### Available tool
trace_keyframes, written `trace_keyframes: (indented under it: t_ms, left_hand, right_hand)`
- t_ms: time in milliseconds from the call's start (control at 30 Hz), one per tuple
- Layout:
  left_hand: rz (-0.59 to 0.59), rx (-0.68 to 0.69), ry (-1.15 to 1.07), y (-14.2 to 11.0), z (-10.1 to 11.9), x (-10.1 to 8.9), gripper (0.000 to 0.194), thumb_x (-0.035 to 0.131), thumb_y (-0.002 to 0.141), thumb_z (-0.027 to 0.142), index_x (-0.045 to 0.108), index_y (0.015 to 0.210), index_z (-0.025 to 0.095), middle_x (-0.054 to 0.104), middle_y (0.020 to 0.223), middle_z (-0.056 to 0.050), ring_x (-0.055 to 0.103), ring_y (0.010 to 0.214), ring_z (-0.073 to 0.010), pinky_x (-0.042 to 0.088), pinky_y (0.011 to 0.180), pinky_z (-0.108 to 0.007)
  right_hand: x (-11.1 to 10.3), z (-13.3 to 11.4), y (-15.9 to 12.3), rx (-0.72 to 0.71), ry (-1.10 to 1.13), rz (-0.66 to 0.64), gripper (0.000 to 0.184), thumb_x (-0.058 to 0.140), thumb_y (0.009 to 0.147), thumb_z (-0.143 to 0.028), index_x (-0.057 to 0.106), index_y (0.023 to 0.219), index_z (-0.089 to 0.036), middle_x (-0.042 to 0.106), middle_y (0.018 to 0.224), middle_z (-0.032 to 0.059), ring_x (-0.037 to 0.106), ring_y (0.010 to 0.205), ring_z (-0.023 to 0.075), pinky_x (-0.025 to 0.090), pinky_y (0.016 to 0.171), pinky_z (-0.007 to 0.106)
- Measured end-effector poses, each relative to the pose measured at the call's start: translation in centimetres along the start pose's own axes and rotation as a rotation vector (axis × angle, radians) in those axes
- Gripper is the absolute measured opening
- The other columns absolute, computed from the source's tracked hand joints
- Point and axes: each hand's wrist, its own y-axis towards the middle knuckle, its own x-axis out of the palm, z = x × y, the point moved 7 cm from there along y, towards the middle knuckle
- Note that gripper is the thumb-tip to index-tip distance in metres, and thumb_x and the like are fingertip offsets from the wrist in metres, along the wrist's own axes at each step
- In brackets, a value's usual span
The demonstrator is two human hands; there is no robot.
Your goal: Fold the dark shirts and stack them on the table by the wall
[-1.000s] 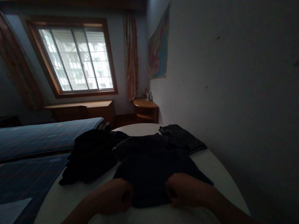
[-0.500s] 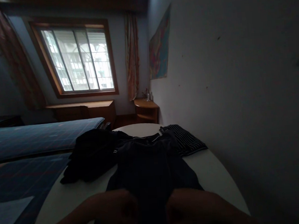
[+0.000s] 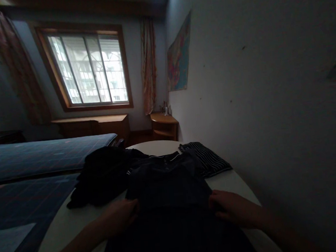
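Note:
A dark navy dress (image 3: 168, 192) lies on the round white table (image 3: 152, 147), its neck pointing away from me. White edging and small buttons show at the neck. My left hand (image 3: 125, 214) is closed on the left side of the dress at about waist height. Level with it, my right hand (image 3: 224, 205) pinches the right side. Between my hands the cloth is spread wide. Below them it flares toward me, and its lower edge is lost in the dark.
A heap of black clothing (image 3: 102, 179) rests on the table's left side. Striped dark cloth (image 3: 210, 157) lies at the far right. A blue checked mattress (image 3: 47, 158) stands left of the table. The bare wall (image 3: 274, 132) is close on the right. A corner shelf (image 3: 164, 118) stands beyond the table.
Both my hands have moved farther away and apart, from near the middle to the sides of the dress. The cloth between them now looks wider.

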Motion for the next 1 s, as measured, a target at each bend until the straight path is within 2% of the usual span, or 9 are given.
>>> trace_keyframes:
  t_ms: [133,233,300,467,533,633,733,867,1000]
  left_hand:
    - [-0.154,0.080,-0.094,-1.4,1.0,0.1,0.015,0.053,0.080,0.023,0.066,0.088,0.022,0.072,0.088,-0.002,0.067,0.079,-0.0207,0.043,0.062,-0.027]
    - [-0.196,0.091,-0.151,-0.8,1.2,-0.5,0.017,0.056,0.080,0.030,0.068,0.088,0.022,0.072,0.083,-0.001,0.066,0.072,-0.0189,0.041,0.057,-0.025]
    - [-0.080,0.076,-0.146,0.8,0.7,-2.1,0.021,0.051,0.085,0.034,0.067,0.090,0.022,0.072,0.085,-0.002,0.066,0.073,-0.0184,0.043,0.060,-0.026]
    - [0.396,-0.063,0.031,5.5,-2.7,-7.0,0.028,0.044,0.094,0.036,0.062,0.107,0.021,0.068,0.112,-0.008,0.066,0.096,-0.0232,0.049,0.080,-0.033]
    - [0.493,-0.130,0.076,7.2,-4.5,-8.0,0.032,0.042,0.096,0.035,0.059,0.119,0.020,0.065,0.123,-0.010,0.062,0.109,-0.0255,0.048,0.087,-0.035]
    - [0.483,-0.231,0.102,9.5,-7.0,-8.2,0.039,0.043,0.097,0.034,0.053,0.131,0.018,0.063,0.128,-0.013,0.059,0.117,-0.0268,0.047,0.093,-0.036]
    - [0.413,-0.260,0.102,11.3,-8.1,-7.8,0.037,0.047,0.095,0.033,0.056,0.128,0.018,0.069,0.118,-0.014,0.065,0.107,-0.0273,0.049,0.089,-0.036]
    - [0.377,-0.238,0.119,12.6,-8.0,-7.8,0.022,0.051,0.090,0.027,0.069,0.101,0.019,0.072,0.107,-0.011,0.068,0.102,-0.0272,0.049,0.086,-0.035]
    - [0.454,-0.269,0.116,12.8,-8.3,-9.6,0.029,0.039,0.096,0.026,0.063,0.109,0.018,0.070,0.112,-0.012,0.067,0.104,-0.0256,0.048,0.086,-0.033]
  right_hand:
    - [0.0,-0.1,-1.3,0.111,0.025,-0.185,0.018,0.067,0.069,-0.022,0.073,0.086,-0.021,0.072,0.088,0.0034,0.066,0.079,0.0203,0.042,0.063,0.025]
    - [-0.1,-0.3,-0.8,0.118,0.039,-0.295,0.015,0.065,0.075,-0.029,0.075,0.081,-0.020,0.072,0.076,0.0027,0.066,0.068,0.0182,0.037,0.055,0.024]
    - [-1.2,-0.4,0.7,0.079,-0.025,-0.205,0.018,0.062,0.081,-0.032,0.075,0.085,-0.019,0.073,0.080,0.0042,0.067,0.072,0.0193,0.038,0.058,0.025]
    - [-5.6,1.7,6.1,0.171,-0.164,0.264,0.020,0.057,0.088,-0.028,0.070,0.100,-0.019,0.072,0.102,0.0081,0.067,0.091,0.0222,0.044,0.073,0.028]
    - [-6.9,3.1,8.3,0.210,-0.170,0.418,0.028,0.055,0.090,-0.030,0.066,0.112,-0.017,0.069,0.114,0.0107,0.065,0.100,0.0231,0.045,0.082,0.030]
    - [-7.7,5.1,11.3,0.236,-0.175,0.561,0.047,0.055,0.092,-0.034,0.054,0.133,-0.011,0.058,0.134,0.0172,0.056,0.120,0.0272,0.040,0.099,0.033]
    - [-7.6,6.6,13.5,0.255,-0.168,0.579,0.050,0.057,0.091,-0.038,0.056,0.131,-0.008,0.055,0.137,0.0199,0.051,0.125,0.0303,0.036,0.104,0.037]
    - [-7.6,7.4,15.3,0.232,-0.089,0.542,0.023,0.063,0.086,-0.035,0.068,0.095,-0.014,0.070,0.107,0.0132,0.062,0.103,0.0264,0.043,0.091,0.033]
    - [-9.7,8.8,15.8,0.281,-0.031,0.609,0.022,0.055,0.091,-0.036,0.063,0.097,-0.017,0.071,0.092,0.0088,0.065,0.084,0.0214,0.044,0.073,0.029]
